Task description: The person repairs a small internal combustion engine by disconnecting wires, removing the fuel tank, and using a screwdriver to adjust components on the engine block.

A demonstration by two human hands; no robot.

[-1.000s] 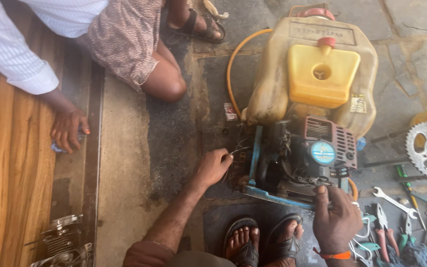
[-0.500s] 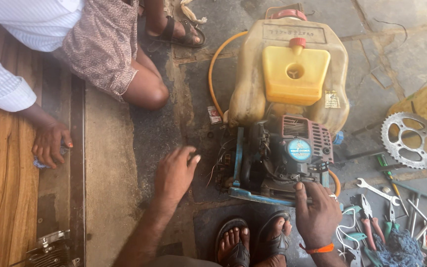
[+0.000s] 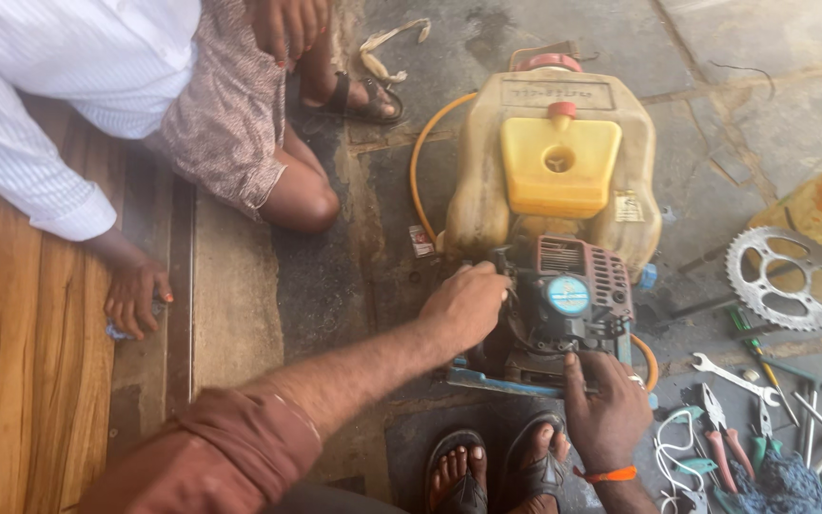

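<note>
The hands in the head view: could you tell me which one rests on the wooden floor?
The other person's hand, below the white striped sleeve; the wearer's left hand and right hand touch the engine.
</note>
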